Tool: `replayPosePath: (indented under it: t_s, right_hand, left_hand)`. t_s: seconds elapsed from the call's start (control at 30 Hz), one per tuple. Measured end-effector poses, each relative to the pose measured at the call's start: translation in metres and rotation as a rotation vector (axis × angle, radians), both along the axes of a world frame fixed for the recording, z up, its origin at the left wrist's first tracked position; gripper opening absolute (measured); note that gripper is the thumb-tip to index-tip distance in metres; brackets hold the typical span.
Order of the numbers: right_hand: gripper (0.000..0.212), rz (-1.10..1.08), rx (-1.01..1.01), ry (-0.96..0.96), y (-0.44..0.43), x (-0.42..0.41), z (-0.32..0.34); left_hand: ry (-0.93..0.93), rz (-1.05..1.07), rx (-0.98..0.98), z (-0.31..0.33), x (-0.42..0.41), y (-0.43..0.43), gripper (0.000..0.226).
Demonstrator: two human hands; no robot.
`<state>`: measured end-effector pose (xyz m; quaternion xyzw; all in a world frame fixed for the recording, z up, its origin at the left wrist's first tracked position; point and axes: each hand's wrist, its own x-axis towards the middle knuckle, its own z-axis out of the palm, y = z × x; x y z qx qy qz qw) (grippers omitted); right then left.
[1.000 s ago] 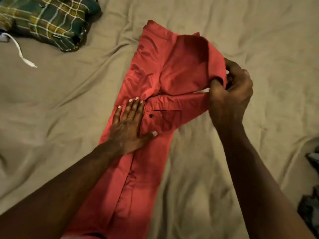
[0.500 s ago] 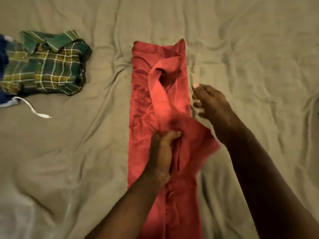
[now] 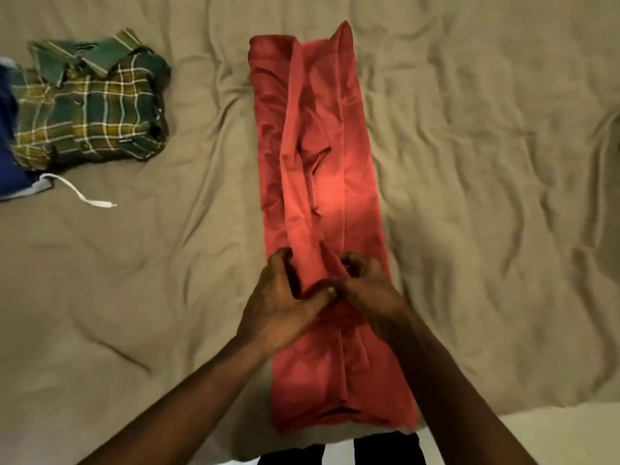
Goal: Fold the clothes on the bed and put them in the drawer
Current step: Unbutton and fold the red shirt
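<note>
- Garment under work: a long red fabric garment (image 3: 322, 182), folded lengthwise into a narrow strip, lay flat on the bed. It ran from the near edge straight away from the person, about centre of view.
- Support: a wrinkled beige bed sheet (image 3: 486, 196) lay under everything in view.
- Grip, left hand (image 3: 278, 307): the fingers were curled into a raised ridge of red cloth from its left side, with the thumb laid across the near side of the ridge. It held fabric.
- Grip, right hand (image 3: 365, 290): the fingers were curled and pinched the same ridge from the right. The tip of the left thumb met this hand.
- Obstruction: both hands covered the strip just below its middle, so the cloth beneath them could not be read. The right forearm crossed the near right corner of the strip. The hands were slightly blurred.
- Surroundings, far left: a folded green and yellow plaid flannel shirt (image 3: 90, 105) lay collar up, well apart from the red strip.
- Surroundings, left edge: a dark blue garment (image 3: 8, 142) touched the plaid shirt and was cut off by the frame. A flat white drawstring (image 3: 80, 193) trailed from it onto the sheet.
- Near edge: a dark shape (image 3: 339, 451) showed below the end of the strip, too cropped to identify.
</note>
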<state>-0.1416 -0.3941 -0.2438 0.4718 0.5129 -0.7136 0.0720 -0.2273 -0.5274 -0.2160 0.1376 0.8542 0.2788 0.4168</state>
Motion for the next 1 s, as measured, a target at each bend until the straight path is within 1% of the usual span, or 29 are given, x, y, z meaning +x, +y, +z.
replayPosePath:
  t_s: [0.03,0.1,0.13,0.17,0.2,0.23,0.27,0.3,0.33,0.37,0.4,0.47,0.5,0.57,0.63,0.67,0.7,0.73,0.77,0.8,0.83,0.9,0.93,0.97,1.0]
  right_hand:
    - [0.037,-0.030,0.035,-0.009,-0.002,0.004,-0.003]
    - [0.043,-0.045,0.034,0.018,-0.004,0.008,-0.002]
    - [0.050,-0.010,0.021,0.060,-0.005,0.009,0.001]
    - [0.055,0.073,0.020,0.091,-0.006,0.011,0.004]
    - [0.055,0.161,-0.003,0.125,-0.007,0.011,0.011]
    - [0.048,0.271,-0.024,0.142,-0.007,0.011,0.017]
    - [0.035,0.354,-0.023,0.132,-0.004,0.007,0.025]
    - [0.020,0.391,0.042,0.080,0.000,0.002,0.028]
    - [0.011,0.365,0.172,0.022,0.007,-0.007,0.023]
    - [0.013,0.304,0.304,-0.052,0.016,-0.015,0.013]
    - [0.017,0.189,0.400,-0.110,0.026,-0.028,0.005]
    - [0.023,-0.031,0.502,-0.173,0.051,-0.066,-0.009]
    - [0.026,-0.067,0.537,-0.190,0.062,-0.086,-0.013]
    - [0.029,-0.023,0.667,-0.194,0.081,-0.125,-0.021]
    - [0.041,0.124,0.782,-0.185,0.090,-0.156,-0.029]
    - [0.046,0.212,0.842,-0.187,0.093,-0.167,-0.033]
    - [0.047,0.298,0.894,-0.196,0.094,-0.172,-0.035]
    - [0.043,0.346,0.945,-0.199,0.097,-0.176,-0.037]
    - [0.039,0.359,0.981,-0.209,0.103,-0.176,-0.039]
    - [0.037,0.360,1.017,-0.225,0.112,-0.176,-0.038]
    - [0.037,0.382,1.045,-0.256,0.119,-0.173,-0.037]
    - [0.036,0.424,1.097,-0.309,0.135,-0.168,-0.033]
    - [0.036,0.436,1.097,-0.317,0.140,-0.165,-0.033]
    - [0.037,0.430,1.096,-0.313,0.142,-0.163,-0.032]
    - [0.039,0.416,1.095,-0.297,0.140,-0.160,-0.033]
  left_hand:
    - [-0.013,0.028,0.056,-0.003,-0.003,0.000,0.101]
    - [-0.107,0.158,0.174,-0.013,-0.011,0.008,0.099]
    - [-0.139,0.250,0.221,-0.016,-0.016,0.015,0.097]
    - [-0.132,0.336,0.244,-0.021,-0.022,0.024,0.097]
    - [-0.092,0.397,0.246,-0.026,-0.028,0.033,0.098]
    - [-0.045,0.431,0.236,-0.030,-0.035,0.041,0.097]
    - [-0.010,0.455,0.214,-0.031,-0.044,0.049,0.093]
    - [0.005,0.490,0.182,-0.033,-0.053,0.055,0.085]
    - [0.007,0.522,0.158,-0.033,-0.065,0.062,0.075]
    - [0.009,0.529,0.128,-0.035,-0.074,0.067,0.068]
    - [0.035,0.506,0.092,-0.036,-0.083,0.072,0.065]
    - [0.127,0.429,0.003,-0.039,-0.099,0.080,0.062]
    - [0.166,0.399,-0.037,-0.041,-0.106,0.083,0.061]
    - [0.206,0.328,-0.079,-0.039,-0.114,0.089,0.064]
    - [0.274,0.217,-0.135,-0.040,-0.119,0.095,0.068]
    - [0.324,0.166,-0.152,-0.040,-0.121,0.097,0.066]
    - [0.362,0.130,-0.148,-0.045,-0.122,0.097,0.058]
    - [0.367,0.119,-0.113,-0.049,-0.125,0.096,0.045]
    - [0.315,0.164,-0.063,-0.057,-0.128,0.093,0.034]
    - [0.205,0.251,-0.015,-0.059,-0.132,0.090,0.026]
    - [0.080,0.353,0.036,-0.066,-0.135,0.085,0.023]
    - [-0.085,0.504,0.115,-0.073,-0.139,0.080,0.022]
    - [-0.100,0.505,0.120,-0.069,-0.138,0.078,0.018]
    - [-0.067,0.438,0.109,-0.063,-0.135,0.078,0.019]
    - [0.001,0.326,0.064,-0.058,-0.129,0.076,0.038]
